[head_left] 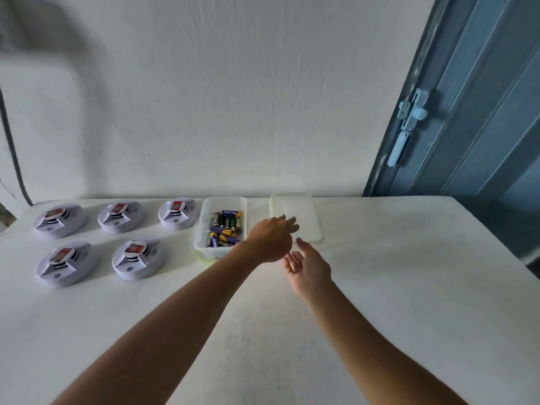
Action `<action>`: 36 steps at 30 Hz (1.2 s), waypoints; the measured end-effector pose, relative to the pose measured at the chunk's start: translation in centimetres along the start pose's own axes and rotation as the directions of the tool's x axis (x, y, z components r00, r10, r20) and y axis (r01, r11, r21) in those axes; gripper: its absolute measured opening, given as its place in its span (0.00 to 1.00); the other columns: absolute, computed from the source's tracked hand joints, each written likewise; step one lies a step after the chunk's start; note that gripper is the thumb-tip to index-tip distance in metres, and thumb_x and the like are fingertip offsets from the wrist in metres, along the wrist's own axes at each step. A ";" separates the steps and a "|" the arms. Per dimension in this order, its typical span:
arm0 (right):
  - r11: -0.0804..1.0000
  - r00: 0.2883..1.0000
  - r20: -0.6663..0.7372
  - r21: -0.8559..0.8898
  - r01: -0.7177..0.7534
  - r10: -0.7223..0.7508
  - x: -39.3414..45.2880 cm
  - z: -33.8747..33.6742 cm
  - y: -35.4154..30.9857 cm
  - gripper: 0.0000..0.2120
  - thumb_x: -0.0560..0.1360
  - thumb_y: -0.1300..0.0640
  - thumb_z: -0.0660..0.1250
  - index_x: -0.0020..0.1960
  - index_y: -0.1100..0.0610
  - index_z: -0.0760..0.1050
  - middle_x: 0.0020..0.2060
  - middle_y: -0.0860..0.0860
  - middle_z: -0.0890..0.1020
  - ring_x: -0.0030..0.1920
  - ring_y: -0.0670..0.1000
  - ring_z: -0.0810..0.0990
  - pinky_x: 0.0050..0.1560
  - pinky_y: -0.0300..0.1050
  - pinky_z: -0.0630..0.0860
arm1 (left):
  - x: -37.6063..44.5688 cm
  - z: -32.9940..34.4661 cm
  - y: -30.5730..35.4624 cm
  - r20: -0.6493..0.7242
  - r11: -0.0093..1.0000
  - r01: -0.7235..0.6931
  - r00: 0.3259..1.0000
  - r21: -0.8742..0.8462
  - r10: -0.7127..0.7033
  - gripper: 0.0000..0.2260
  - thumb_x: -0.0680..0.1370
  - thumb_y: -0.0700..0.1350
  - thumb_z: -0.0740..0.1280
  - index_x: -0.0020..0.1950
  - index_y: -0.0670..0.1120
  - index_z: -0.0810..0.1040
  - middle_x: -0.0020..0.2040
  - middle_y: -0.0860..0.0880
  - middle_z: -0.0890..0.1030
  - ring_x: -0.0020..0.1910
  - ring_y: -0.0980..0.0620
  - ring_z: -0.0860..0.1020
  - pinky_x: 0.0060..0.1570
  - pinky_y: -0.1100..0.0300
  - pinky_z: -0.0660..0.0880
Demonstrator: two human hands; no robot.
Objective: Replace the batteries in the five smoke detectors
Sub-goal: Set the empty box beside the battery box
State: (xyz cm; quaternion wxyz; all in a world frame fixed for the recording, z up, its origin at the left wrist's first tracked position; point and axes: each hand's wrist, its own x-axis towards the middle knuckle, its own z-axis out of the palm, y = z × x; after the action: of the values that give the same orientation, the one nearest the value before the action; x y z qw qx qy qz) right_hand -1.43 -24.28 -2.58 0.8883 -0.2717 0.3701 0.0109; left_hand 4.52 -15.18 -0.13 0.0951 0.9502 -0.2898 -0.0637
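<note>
A white table fills the lower frame. At left centre, five smoke detectors sit in two rows beside a clear tub of batteries. Your left hand and right hand hover mid-frame, fingers loosely spread, holding nothing, near the tub's lid.

Smoke detectors: five, white, round, red-labelled tops; three far, two near, left.
Batteries: mixed heap in clear tub, centre.
</note>
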 end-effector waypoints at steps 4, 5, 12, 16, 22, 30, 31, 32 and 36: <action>0.998 1.000 0.024 -0.063 -0.009 0.010 1.2 -0.8 0.5 0.08 0.74 0.62 0.71 0.49 0.62 0.74 0.35 0.52 0.74 0.32 0.48 0.70 0.32 0.41 0.68 | -0.2 0.0 -0.2 0.008 1.000 -0.021 1.000 0.020 0.021 0.25 0.79 0.34 0.52 0.75 0.47 0.64 0.78 0.49 0.60 0.75 0.47 0.61 0.72 0.49 0.61; 0.998 0.999 0.034 -0.070 0.001 0.001 1.5 -0.9 0.6 0.08 0.75 0.62 0.70 0.50 0.61 0.73 0.32 0.51 0.71 0.30 0.47 0.67 0.30 0.40 0.66 | -0.2 0.1 -0.1 0.019 0.999 -0.022 1.000 0.033 0.022 0.25 0.79 0.34 0.52 0.76 0.47 0.63 0.78 0.49 0.59 0.76 0.47 0.61 0.72 0.49 0.60; 0.894 0.905 -0.148 -0.281 0.349 -0.399 1.0 -0.3 -1.4 0.28 0.71 0.60 0.74 0.64 0.58 0.64 0.53 0.55 0.72 0.51 0.54 0.74 0.47 0.46 0.72 | 0.0 0.4 -0.4 -0.018 0.998 0.012 1.000 -0.058 -0.013 0.24 0.79 0.35 0.53 0.74 0.48 0.66 0.77 0.50 0.61 0.75 0.47 0.61 0.72 0.47 0.60; 0.253 0.502 0.301 -0.594 0.763 -0.811 3.5 0.1 -5.0 0.16 0.73 0.66 0.63 0.61 0.59 0.73 0.58 0.54 0.75 0.59 0.55 0.73 0.57 0.49 0.73 | -0.5 0.9 0.1 -0.063 0.992 0.011 0.998 -0.123 -0.018 0.23 0.79 0.36 0.55 0.75 0.47 0.66 0.77 0.50 0.60 0.77 0.49 0.58 0.72 0.47 0.60; -0.535 0.653 0.754 -0.581 0.614 -0.069 8.7 4.8 -8.6 0.22 0.81 0.59 0.53 0.74 0.53 0.65 0.77 0.52 0.56 0.78 0.56 0.47 0.74 0.56 0.53 | -1.2 2.2 0.8 -0.120 0.997 0.047 0.991 -0.060 -0.054 0.22 0.81 0.48 0.54 0.76 0.48 0.63 0.79 0.48 0.54 0.78 0.48 0.46 0.75 0.41 0.49; -0.810 0.653 0.715 -0.524 0.265 -0.250 6.6 1.3 -9.7 0.26 0.81 0.40 0.49 0.74 0.51 0.62 0.70 0.60 0.66 0.67 0.61 0.65 0.64 0.54 0.66 | -0.5 1.7 0.4 -0.144 0.957 0.224 0.969 0.184 -0.199 0.26 0.82 0.61 0.45 0.75 0.53 0.63 0.79 0.47 0.55 0.78 0.45 0.42 0.71 0.31 0.42; -0.806 0.661 0.697 -0.544 0.236 -0.277 6.2 0.8 -9.6 0.27 0.80 0.39 0.49 0.74 0.51 0.61 0.69 0.60 0.67 0.66 0.61 0.65 0.62 0.53 0.68 | -0.2 1.5 0.2 -0.136 0.955 0.228 0.969 0.191 -0.204 0.26 0.81 0.62 0.45 0.75 0.52 0.63 0.79 0.47 0.57 0.78 0.45 0.43 0.71 0.31 0.42; -0.798 0.668 0.680 -0.564 0.212 -0.303 5.8 0.4 -9.3 0.28 0.80 0.38 0.49 0.74 0.51 0.61 0.68 0.60 0.67 0.66 0.60 0.65 0.61 0.53 0.68 | 0.2 1.2 0.0 -0.128 0.954 0.229 0.970 0.194 -0.207 0.27 0.81 0.62 0.46 0.75 0.51 0.62 0.78 0.47 0.58 0.78 0.45 0.44 0.71 0.31 0.42; -0.781 0.676 0.624 -0.614 0.115 -0.392 4.2 -0.3 -8.3 0.30 0.78 0.36 0.49 0.74 0.51 0.62 0.67 0.59 0.67 0.66 0.59 0.64 0.62 0.53 0.67 | 1.3 0.6 -1.1 -0.066 0.962 0.201 0.979 0.184 -0.192 0.27 0.82 0.61 0.48 0.77 0.50 0.57 0.79 0.48 0.54 0.78 0.44 0.43 0.72 0.32 0.44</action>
State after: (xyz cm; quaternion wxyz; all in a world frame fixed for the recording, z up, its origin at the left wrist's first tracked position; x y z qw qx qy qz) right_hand 3.24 -32.31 -1.61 0.0268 -0.9955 0.0742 -0.0517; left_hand 6.07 -15.12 -1.04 0.0043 0.9802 -0.1966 -0.0224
